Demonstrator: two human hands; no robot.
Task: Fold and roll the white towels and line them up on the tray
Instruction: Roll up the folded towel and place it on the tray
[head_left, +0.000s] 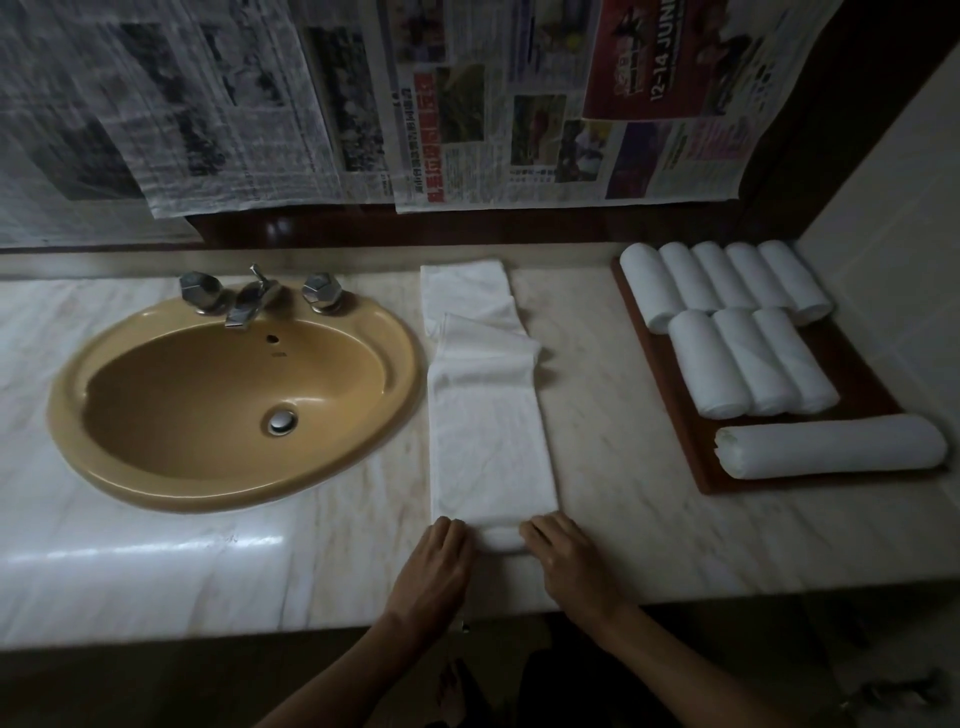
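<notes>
A long white towel (488, 415), folded into a narrow strip, lies on the marble counter right of the sink. Its near end is turned up into a small roll (503, 538). My left hand (439, 564) and my right hand (566, 558) press on the two ends of that roll with fingers laid forward. The strip's far part is rumpled and overlaps a flat layer behind it. On the wooden tray (670, 395) at the right lie several rolled white towels in two rows (727, 280), and one longer roll (831, 446) lies crosswise at the tray's near end.
A tan oval sink (234, 400) with a chrome tap and two knobs (254, 296) takes up the counter's left half. Newspaper sheets (467, 104) hang on the back wall. A pale wall (893, 208) closes the right side. The counter's front edge (260, 639) runs just below my wrists.
</notes>
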